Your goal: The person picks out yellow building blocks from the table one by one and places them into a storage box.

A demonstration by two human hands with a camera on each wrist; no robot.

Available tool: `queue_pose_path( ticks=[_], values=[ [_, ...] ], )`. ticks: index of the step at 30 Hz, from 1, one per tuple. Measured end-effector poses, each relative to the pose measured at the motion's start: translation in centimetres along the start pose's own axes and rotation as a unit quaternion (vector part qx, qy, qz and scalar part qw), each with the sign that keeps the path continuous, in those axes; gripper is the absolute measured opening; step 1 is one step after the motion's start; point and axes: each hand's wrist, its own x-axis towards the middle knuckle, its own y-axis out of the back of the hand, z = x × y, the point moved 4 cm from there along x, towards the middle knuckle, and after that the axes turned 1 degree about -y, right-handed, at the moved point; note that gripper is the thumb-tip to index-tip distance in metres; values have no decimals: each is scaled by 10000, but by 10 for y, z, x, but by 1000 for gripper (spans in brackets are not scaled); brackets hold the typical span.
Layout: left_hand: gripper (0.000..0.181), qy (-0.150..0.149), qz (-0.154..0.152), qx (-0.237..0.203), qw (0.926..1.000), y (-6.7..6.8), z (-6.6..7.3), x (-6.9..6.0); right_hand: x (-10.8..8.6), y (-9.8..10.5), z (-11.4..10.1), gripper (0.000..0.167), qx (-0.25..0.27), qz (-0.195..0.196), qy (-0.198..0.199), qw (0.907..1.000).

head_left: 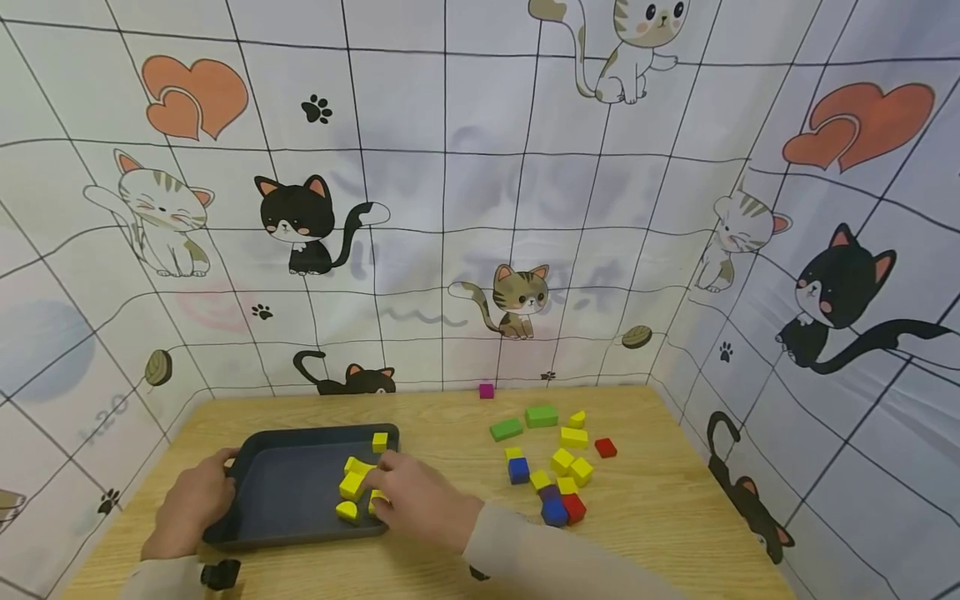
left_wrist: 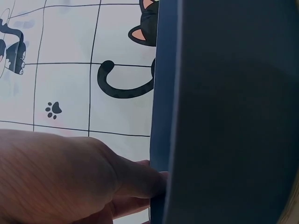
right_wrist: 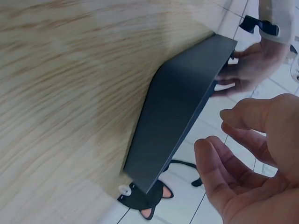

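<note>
Wood tabletop [head_left: 675,500], blocks [head_left: 518,472] beside tray [head_left: 292,492]

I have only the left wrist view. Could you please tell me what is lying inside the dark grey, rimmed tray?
Observer: Several small, solid yellow blocks, grouped toward the right end of the dark grey, rimmed tray.
Operator: Thank you. And where is the right hand, please?
Observer: The bare right hand is at the tray's right end, fingertips close to those blocks.
Operator: Are there also blocks outside the tray?
Observer: Yes, yellow, green, red and blue blocks lie right of it on the light wood-grained table.
</note>
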Motion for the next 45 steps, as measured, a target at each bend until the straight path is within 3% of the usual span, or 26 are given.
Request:
queue_pose_path(
  ticks=[7,14,19,26,34,41,45],
  values=[
    [56,112,-52,-5,9999,1,-1,0,-24,13,34,26,204,260,-716,9969],
    [55,68,31,9,10000,0,1,1,-56,32,86,30,255,681,-1372,9879],
    [55,43,125,-32,9999,-1,0,0,-83,50,129,30,384,992,-2064,9727],
    [55,157,96,-79,9998,-1,0,0,-118,70,194,36,359,1025,-3022,9470],
    [55,255,98,-145,9995,1,0,-2,-150,73,242,37,463,662,-3166,9451],
    [56,303,57,-175,9994,1,0,-3,-160,68,256,30,571,311,-3064,9497],
    [56,304,78,-237,9992,0,1,-4,-163,65,261,29,600,157,-3143,9473]
  ],
)
